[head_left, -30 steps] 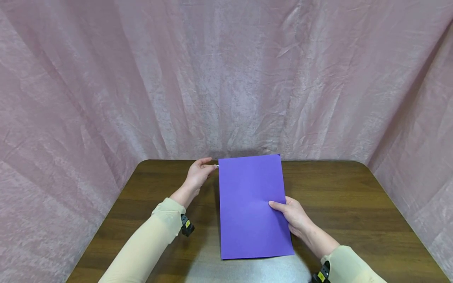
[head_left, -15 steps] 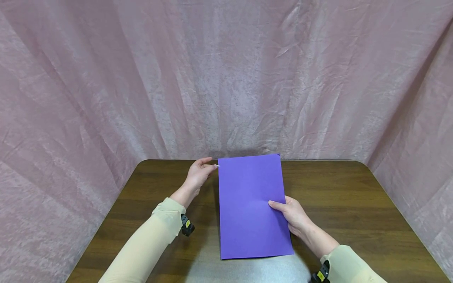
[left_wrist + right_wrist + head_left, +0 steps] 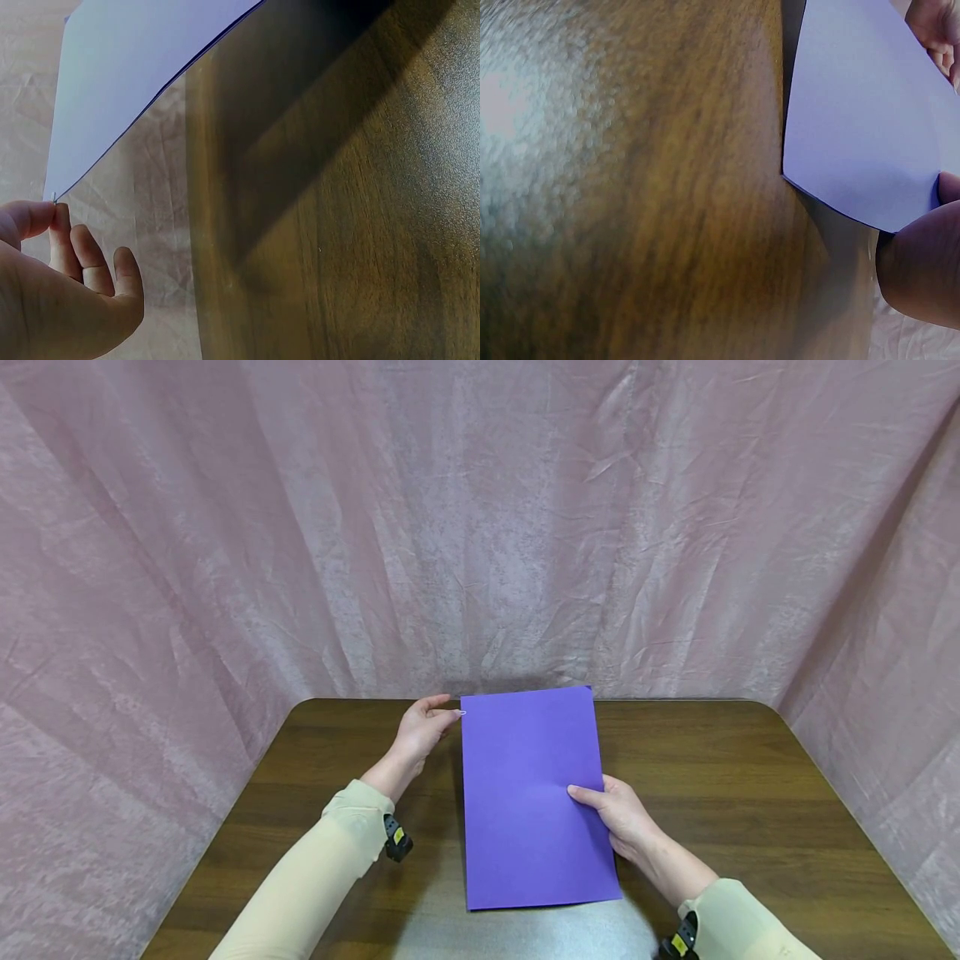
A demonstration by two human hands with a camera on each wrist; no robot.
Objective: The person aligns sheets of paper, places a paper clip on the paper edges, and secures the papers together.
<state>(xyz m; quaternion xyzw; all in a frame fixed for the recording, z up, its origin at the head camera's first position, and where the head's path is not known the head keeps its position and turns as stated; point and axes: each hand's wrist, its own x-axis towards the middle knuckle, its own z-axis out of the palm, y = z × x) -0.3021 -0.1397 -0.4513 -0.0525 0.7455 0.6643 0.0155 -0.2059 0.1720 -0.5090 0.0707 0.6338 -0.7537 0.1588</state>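
A purple sheet of paper (image 3: 528,827) is held up over the table, with a second purple layer peeking out at its top right corner. Its right edge is gripped by my right hand (image 3: 633,822), thumb on the front face and the other fingers mostly hidden behind. At the upper left edge my left hand (image 3: 420,731) pinches a small pale paper clip (image 3: 462,712) between thumb and index finger. The clip's loop overlaps the paper's edge. In the left wrist view the clip (image 3: 54,197) sits at the paper's corner, and the remaining fingers are loosely bent.
A brown wood-grain table (image 3: 750,802) lies beneath, with a bright reflection near its front. Pink curtains (image 3: 480,527) hang behind and at the sides. Each wrist carries a small black camera (image 3: 397,839).
The purple paper and my right hand have shifted slightly left, and the clip's loop now lies further over the paper's edge. My left hand has stayed nearly still.
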